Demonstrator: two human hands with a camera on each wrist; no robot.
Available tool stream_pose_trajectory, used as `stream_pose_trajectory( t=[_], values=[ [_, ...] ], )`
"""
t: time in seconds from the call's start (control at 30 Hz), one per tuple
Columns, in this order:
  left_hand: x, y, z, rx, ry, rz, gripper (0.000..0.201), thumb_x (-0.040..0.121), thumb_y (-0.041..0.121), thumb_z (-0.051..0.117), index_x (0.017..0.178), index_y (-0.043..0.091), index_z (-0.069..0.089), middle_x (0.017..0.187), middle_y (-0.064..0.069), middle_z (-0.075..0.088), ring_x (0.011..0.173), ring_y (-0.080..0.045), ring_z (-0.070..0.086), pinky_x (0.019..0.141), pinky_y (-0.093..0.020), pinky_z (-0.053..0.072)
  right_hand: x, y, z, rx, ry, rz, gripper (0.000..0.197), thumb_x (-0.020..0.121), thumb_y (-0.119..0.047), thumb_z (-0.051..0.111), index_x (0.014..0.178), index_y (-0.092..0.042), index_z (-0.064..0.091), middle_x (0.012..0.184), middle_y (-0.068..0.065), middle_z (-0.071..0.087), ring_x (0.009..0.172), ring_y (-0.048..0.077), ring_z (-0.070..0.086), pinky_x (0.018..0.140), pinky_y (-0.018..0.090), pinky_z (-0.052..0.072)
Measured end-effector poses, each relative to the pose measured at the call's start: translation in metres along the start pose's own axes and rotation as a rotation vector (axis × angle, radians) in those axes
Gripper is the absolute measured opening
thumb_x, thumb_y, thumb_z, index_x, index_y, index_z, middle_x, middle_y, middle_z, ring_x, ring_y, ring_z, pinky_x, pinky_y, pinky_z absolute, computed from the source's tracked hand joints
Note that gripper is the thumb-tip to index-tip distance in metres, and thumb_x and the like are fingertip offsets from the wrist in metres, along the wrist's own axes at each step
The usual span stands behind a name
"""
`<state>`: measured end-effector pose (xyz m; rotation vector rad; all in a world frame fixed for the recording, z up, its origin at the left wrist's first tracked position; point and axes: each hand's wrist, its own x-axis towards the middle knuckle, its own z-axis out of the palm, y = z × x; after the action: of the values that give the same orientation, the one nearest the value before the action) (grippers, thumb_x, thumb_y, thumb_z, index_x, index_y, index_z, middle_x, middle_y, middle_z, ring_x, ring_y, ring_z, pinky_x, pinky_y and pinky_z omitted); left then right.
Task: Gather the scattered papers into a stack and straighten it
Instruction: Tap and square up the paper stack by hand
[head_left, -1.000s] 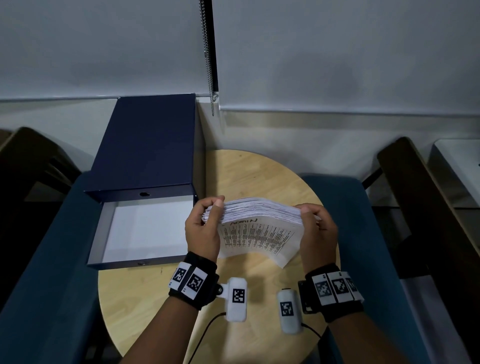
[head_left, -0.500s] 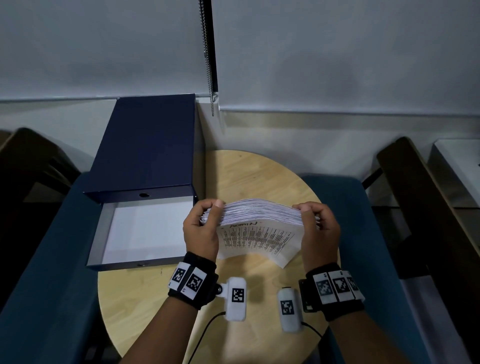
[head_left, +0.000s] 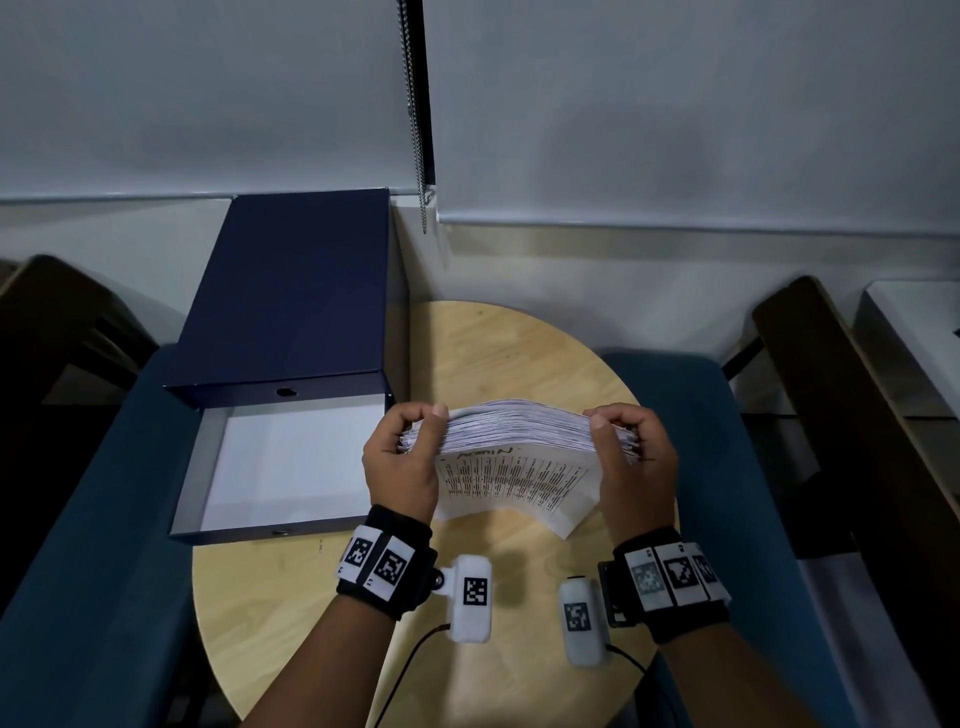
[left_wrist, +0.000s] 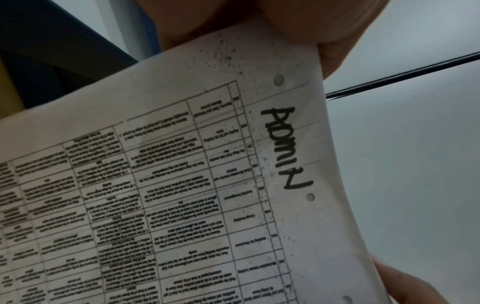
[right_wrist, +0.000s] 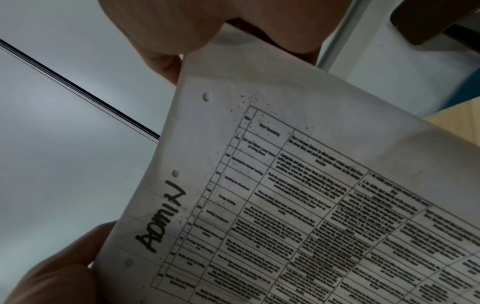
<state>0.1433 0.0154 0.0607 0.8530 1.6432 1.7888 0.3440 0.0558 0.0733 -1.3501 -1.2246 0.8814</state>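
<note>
A thick stack of white printed papers (head_left: 519, 452) stands on edge over the round wooden table (head_left: 311, 597), its top edges fanned and uneven. The near sheet carries a table and the handwritten word ADMIN (left_wrist: 283, 148), also close up in the right wrist view (right_wrist: 161, 218). My left hand (head_left: 410, 452) grips the stack's left end with thumb and curled fingers. My right hand (head_left: 628, 457) grips the right end the same way. The stack's lower edge is near the tabletop; contact cannot be told.
An open navy file box (head_left: 208, 467) with a white inside lies left of the stack, its lid (head_left: 291, 291) raised toward the wall. Blue chairs (head_left: 93, 545) flank the table. A blind's bead chain (head_left: 415, 104) hangs behind.
Both hands keep the same grip on the stack. The stack has shifted only slightly, and the fingers sit a little higher on its top edge.
</note>
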Motion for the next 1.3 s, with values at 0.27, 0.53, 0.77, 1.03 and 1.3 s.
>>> stream_pose_trajectory(
  t=[0.27, 0.53, 0.77, 1.03, 1.3],
  values=[
    [0.002, -0.005, 0.000, -0.069, -0.001, -0.050, 0.015, 0.082, 0.024, 0.060, 0.077, 0.011, 0.062, 0.085, -0.012, 0.069, 0.083, -0.022, 0.062, 0.081, -0.043, 0.048, 0.002, 0.000, 0.005, 0.016, 0.047, 0.026, 0.010, 0.083, -0.020, 0.055, 0.083, -0.015, 0.063, 0.085, -0.004, 0.070, 0.082, 0.012, 0.065, 0.072, 0.031, 0.053],
    [0.000, -0.003, -0.005, -0.261, -0.195, 0.016, 0.047, 0.077, 0.039, 0.066, 0.114, 0.012, 0.053, 0.116, -0.017, 0.058, 0.107, -0.028, 0.054, 0.095, -0.044, 0.044, 0.002, -0.001, 0.002, 0.170, -0.059, 0.001, 0.022, 0.080, -0.031, 0.056, 0.095, -0.015, 0.060, 0.097, 0.002, 0.067, 0.087, 0.014, 0.064, 0.072, 0.027, 0.051],
    [0.016, -0.048, -0.024, 0.173, -0.336, 0.002, 0.047, 0.077, 0.034, 0.071, 0.120, 0.032, 0.052, 0.118, 0.003, 0.062, 0.111, -0.015, 0.060, 0.098, -0.052, 0.048, 0.001, 0.027, -0.002, -0.013, -0.253, -0.060, 0.055, 0.068, 0.002, 0.049, 0.108, -0.035, 0.043, 0.107, -0.010, 0.056, 0.097, -0.002, 0.058, 0.084, 0.020, 0.050],
    [0.008, -0.030, -0.004, 0.091, -0.312, -0.039, 0.020, 0.089, 0.035, 0.058, 0.108, 0.037, 0.052, 0.103, 0.022, 0.065, 0.101, -0.005, 0.062, 0.091, -0.032, 0.046, -0.004, 0.030, 0.004, -0.087, -0.198, -0.004, 0.032, 0.094, -0.014, 0.053, 0.104, -0.044, 0.046, 0.101, -0.019, 0.062, 0.091, -0.010, 0.060, 0.079, 0.020, 0.048],
    [-0.026, -0.013, -0.020, -0.078, -0.295, 0.021, 0.042, 0.079, 0.028, 0.066, 0.115, 0.022, 0.046, 0.115, -0.010, 0.056, 0.106, -0.023, 0.057, 0.090, -0.033, 0.048, -0.031, 0.037, -0.016, 0.131, -0.207, -0.101, 0.050, 0.081, -0.004, 0.062, 0.116, -0.036, 0.048, 0.117, -0.015, 0.062, 0.111, 0.013, 0.060, 0.096, 0.031, 0.048]
  ],
)
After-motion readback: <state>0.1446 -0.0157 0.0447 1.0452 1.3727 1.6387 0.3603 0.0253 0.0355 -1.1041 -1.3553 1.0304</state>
